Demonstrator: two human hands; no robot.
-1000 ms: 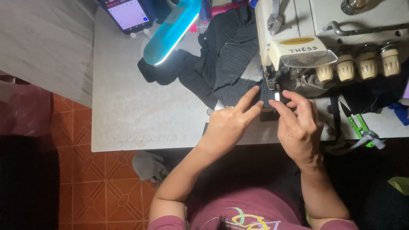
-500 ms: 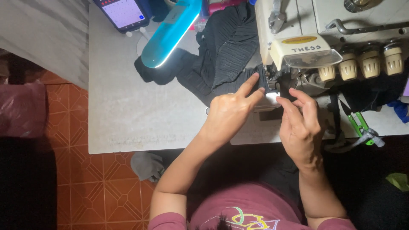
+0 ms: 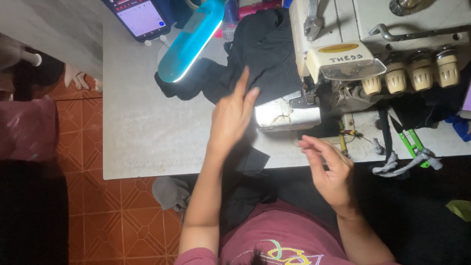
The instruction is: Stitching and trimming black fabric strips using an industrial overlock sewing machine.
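My left hand (image 3: 233, 115) lies flat with fingers stretched out on the black fabric (image 3: 265, 59), just left of the sewing machine's metal front plate (image 3: 287, 112). A dark strip of the same cloth hangs over the table edge under that wrist. My right hand (image 3: 329, 169) hovers below the machine near the table's front edge, fingers loosely curled and apart, holding nothing. The cream sewing machine (image 3: 353, 54) stands at the upper right, with a row of tension knobs (image 3: 409, 78) on its side.
A teal lamp (image 3: 189, 41) glows over the grey table (image 3: 142, 132). A phone with a lit screen (image 3: 142, 17) sits at the back left. Green snips (image 3: 412, 145) and thread scraps lie at the right. Orange floor tiles lie to the left, beside a pink bag (image 3: 27, 127).
Both hands have left the needle area. The left hand slid left onto the black fabric and flattened. The right hand pulled back toward the table's front edge, fingers apart.
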